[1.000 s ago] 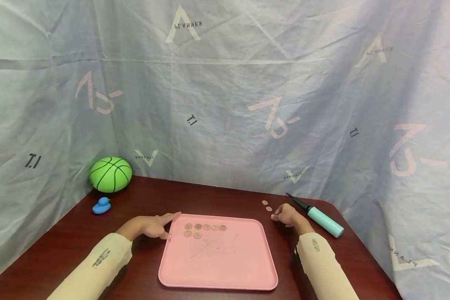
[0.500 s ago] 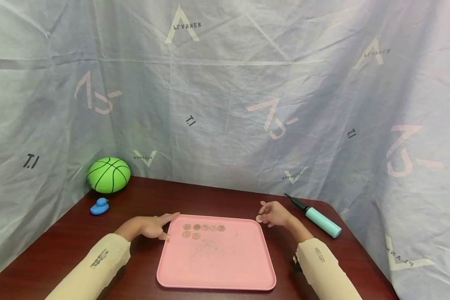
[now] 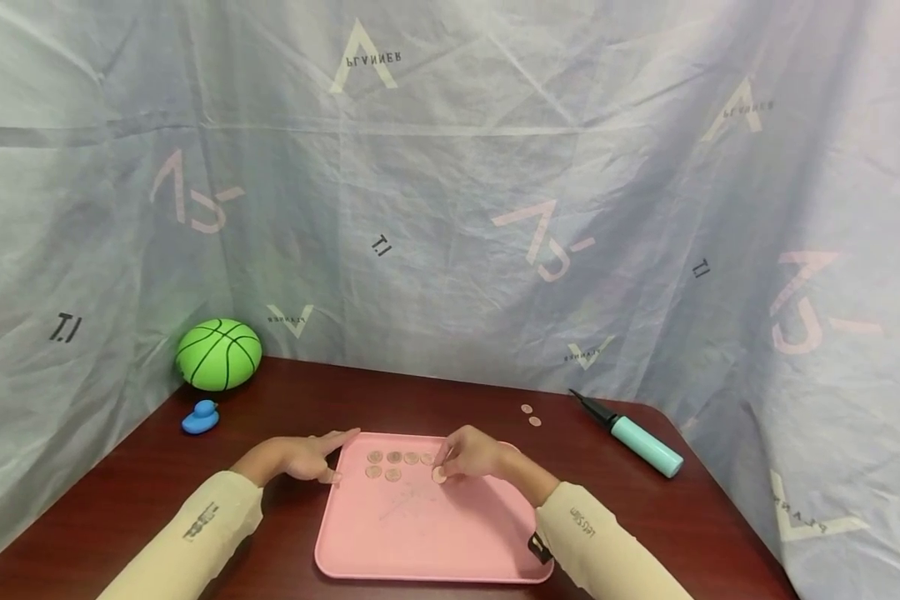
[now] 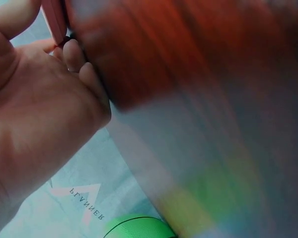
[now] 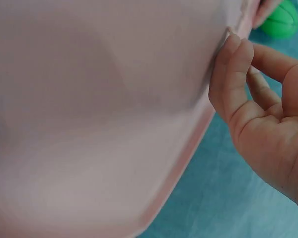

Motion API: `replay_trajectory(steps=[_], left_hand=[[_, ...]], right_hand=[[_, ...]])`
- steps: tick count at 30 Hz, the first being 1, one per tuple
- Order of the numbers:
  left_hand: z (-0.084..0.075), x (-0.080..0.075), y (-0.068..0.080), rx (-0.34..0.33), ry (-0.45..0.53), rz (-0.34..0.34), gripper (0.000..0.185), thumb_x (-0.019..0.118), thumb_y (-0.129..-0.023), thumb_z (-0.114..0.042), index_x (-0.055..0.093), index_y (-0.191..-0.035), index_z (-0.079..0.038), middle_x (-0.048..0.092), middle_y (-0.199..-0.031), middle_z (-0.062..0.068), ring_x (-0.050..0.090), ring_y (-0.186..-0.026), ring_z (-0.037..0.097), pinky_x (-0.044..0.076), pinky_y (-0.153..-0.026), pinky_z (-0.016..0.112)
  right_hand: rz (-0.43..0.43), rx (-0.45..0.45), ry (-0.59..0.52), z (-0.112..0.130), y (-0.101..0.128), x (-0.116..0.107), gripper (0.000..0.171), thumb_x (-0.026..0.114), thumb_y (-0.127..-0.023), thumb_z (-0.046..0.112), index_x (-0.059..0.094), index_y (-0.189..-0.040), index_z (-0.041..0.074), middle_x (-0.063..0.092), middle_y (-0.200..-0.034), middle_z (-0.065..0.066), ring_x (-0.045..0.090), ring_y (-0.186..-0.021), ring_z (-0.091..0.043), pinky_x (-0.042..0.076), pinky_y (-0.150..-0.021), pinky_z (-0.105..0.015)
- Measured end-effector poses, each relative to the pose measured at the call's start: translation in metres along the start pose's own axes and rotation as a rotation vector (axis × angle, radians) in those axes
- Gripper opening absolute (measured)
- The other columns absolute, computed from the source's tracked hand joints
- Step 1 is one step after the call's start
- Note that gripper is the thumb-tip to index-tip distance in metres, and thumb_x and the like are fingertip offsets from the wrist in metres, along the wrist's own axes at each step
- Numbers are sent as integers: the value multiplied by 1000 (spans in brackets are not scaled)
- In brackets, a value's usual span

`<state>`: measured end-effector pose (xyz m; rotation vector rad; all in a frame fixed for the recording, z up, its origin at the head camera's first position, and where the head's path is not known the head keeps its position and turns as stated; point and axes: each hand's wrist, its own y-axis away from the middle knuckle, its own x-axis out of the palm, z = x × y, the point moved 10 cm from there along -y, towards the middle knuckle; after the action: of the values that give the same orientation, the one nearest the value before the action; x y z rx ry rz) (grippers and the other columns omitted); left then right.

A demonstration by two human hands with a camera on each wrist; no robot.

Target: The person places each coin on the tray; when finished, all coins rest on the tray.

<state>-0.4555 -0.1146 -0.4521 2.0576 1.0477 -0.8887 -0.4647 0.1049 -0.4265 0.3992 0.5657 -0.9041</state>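
Note:
On the pink tray (image 3: 420,546) lie several coins, with one row of coins (image 3: 394,457) near its far edge. Just in front of that row are two coins (image 3: 373,472). Over the tray, my right hand (image 3: 474,454) pinches a coin (image 3: 439,474) between thumb and fingertips, to the right of this pair, and covers the row's right end. In the right wrist view, only a sliver of the pinched coin (image 5: 231,30) shows. At the tray's far left corner my left hand (image 3: 303,458) touches the rim with straight forefinger and thumb; its other fingers (image 4: 73,55) bend beside it.
Two more coins (image 3: 535,422) lie on the dark red table (image 3: 307,392) beyond the tray's far right corner. A turquoise hand pump (image 3: 647,446) lies at the right. A green ball (image 3: 219,354) and a blue toy duck (image 3: 200,417) sit at the back left.
My right hand has picked a coin up from the table beside the pump and carried it left over the tray. My left hand has stayed at the tray's corner.

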Motion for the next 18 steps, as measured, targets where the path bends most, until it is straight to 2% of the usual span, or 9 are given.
replay_trajectory(steps=[2,5,10,18], left_hand=[[0,1,0,6,5,1,86,74,-86,-22,26,-157,-12,25,-160,18,24,-144,45,22,-112,63],[0,1,-2,20,9,0,87,73,-86,-21,25,-157,-12,25,-160,17,23,-145,44,21,-114,61],[-1,-3,-1,35,4,7,86,72,-88,-19,24,-158,-11,23,-161,19,19,-145,48,18,-113,62],[2,0,-1,23,-2,7,85,72,-87,-21,25,-158,-12,23,-160,19,18,-143,53,17,-112,66]], right_hand=[[4,-5,-18,2,0,6,12,77,-82,-2,70,-89,-9,73,-78,-18,65,-61,-10,56,-59,-28],[0,-13,1,7,0,11,13,78,-79,-5,70,-89,-10,72,-75,-14,63,-60,-10,56,-58,-26],[-43,-51,172,21,-3,14,19,82,-70,-5,72,-85,-4,68,-68,0,58,-56,-5,51,-56,-20],[-128,-96,405,39,-14,28,18,88,-70,8,73,-80,7,67,-67,9,56,-59,0,48,-60,-18]])
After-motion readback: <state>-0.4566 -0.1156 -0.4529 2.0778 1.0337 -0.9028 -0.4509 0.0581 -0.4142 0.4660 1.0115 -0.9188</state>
